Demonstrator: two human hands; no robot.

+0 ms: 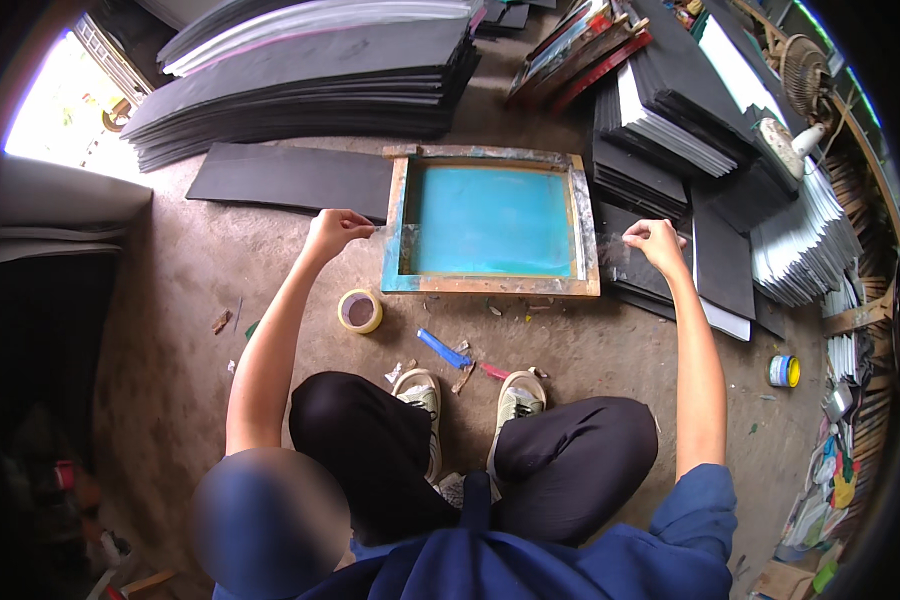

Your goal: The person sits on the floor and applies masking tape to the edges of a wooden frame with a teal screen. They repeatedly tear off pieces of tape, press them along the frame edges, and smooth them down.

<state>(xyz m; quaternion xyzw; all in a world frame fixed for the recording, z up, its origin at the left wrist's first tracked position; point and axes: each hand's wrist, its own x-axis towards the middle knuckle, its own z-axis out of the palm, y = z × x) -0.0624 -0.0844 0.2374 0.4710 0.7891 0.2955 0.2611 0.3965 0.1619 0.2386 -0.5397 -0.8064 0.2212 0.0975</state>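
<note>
A wooden screen-printing frame point(491, 285) with a turquoise mesh point(490, 222) lies flat on the dirt floor in front of my feet. My left hand point(333, 232) is closed just left of the frame, pinching the end of a thin clear tape strip point(378, 229) that reaches the frame's left edge. Just off the frame's right edge, my right hand point(656, 243) is closed on a translucent bit of tape point(612, 250). A tape roll point(360, 311) rests on the floor below my left hand.
Stacks of black sheets point(310, 80) fill the back, with more black and white stacks point(670, 110) at the right. One black sheet point(290, 178) lies left of the frame. A blue tool point(443, 349), a small can point(785, 371) and a fan point(805, 70) are nearby.
</note>
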